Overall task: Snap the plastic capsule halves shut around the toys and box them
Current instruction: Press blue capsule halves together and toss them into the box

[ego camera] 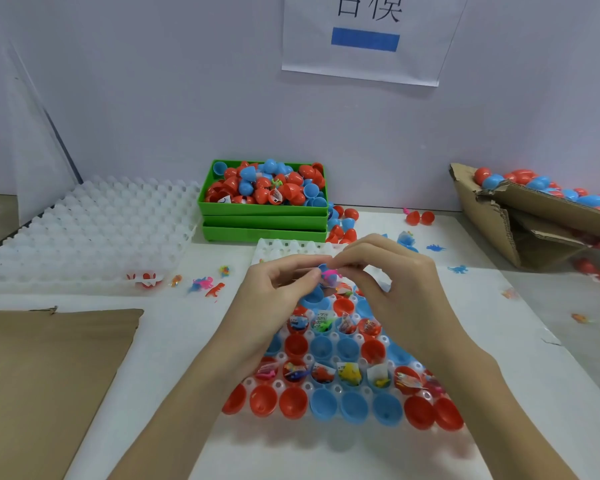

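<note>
The capsule halves (329, 403) seated in the translucent white tray (326, 388) are red and blue, in mixed rows. Toys inside some of them are yellow, pink, green and orange. The stacked bins (264, 221) are bright green, heaped with more red and blue halves. A second white tray (90, 226) has a dimpled grid pattern. The cardboard box (520, 216) is brown. The wall sheet (368, 39) carries black characters and a blue bar. Between the fingertips shows a pink toy (330, 274).
</note>
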{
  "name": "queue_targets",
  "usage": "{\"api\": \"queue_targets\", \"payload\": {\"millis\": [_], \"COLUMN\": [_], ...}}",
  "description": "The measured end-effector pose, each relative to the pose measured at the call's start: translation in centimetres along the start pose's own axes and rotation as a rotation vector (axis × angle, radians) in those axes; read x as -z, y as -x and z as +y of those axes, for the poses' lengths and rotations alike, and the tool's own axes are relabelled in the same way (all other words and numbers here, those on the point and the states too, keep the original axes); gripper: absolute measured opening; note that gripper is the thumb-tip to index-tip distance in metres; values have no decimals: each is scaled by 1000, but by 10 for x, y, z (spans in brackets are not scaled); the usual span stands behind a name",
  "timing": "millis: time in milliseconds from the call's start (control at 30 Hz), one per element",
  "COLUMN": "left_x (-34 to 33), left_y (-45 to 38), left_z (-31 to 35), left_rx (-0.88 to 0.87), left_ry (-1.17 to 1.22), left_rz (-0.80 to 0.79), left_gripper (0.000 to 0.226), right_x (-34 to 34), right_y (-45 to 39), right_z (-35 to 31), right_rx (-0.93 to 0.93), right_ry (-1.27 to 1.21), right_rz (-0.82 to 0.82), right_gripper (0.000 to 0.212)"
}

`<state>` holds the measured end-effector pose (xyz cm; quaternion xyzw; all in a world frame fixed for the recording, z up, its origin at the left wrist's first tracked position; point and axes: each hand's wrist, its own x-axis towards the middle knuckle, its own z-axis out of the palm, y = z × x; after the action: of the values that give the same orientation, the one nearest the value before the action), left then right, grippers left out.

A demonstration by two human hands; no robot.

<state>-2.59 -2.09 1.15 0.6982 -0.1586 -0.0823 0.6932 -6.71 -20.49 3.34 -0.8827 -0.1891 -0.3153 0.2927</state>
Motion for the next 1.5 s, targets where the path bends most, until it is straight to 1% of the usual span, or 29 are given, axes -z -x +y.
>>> {"api": "queue_targets", "payload": {"millis": [133,233,433,533,600,667,733,767,833,933,1033,1100,1167,1267,1400,1500], "left_x": [-1,-3,-3,-2,2,5,7,8,9,11,10,10,11,12,15,14], "left_y": [2,2,1,0,-3,-5,-6,-6,-7,-8,-8,-7,-7,-6,-5,-4], "left_z": [-1,0,-2,-4,-5,-4,-1,1,3,3,4,4,4,5,6,5], "left_rx": [-48,-65,-15,44,100,152,173,184,224,286,269,240,210,179,128,78], "left_ry": [-69,-75,-48,-4,101,251,365,421,555,681,643,609,576,553,588,442], "left_rz": [-10,-2,-7,-27,-33,-75,-130,-144,-159,-172,-187,-199,-214,-261,-384,-376], "left_gripper": [22,19,19,19,20,28,41,42,35,22,32,32,30,33,28,33], "right_x": [-1,-1,-2,-6,-10,-12,-12,-12,-9,-6,-6,-6,-4,-5,-8,-7], "right_y": [-1,0,1,2,3,4,3,3,2,1,1,2,2,4,5,3], "right_z": [-4,-8,-8,-6,-4,-2,-1,0,1,1,0,0,1,0,-2,-1], "right_rx": [15,20,66,92,73,9,-79,-121,-168,-182,-189,-200,-227,-276,-279,-300], "right_ry": [78,68,131,141,97,-14,-162,-237,-358,-397,-364,-350,-372,-410,-326,-329], "right_rz": [-38,-50,-53,-112,-120,-44,50,70,55,2,21,21,-17,-63,21,42], "right_gripper": [18,22,22,28,33,36,32,25,19,20,17,14,12,12,10,7]}}
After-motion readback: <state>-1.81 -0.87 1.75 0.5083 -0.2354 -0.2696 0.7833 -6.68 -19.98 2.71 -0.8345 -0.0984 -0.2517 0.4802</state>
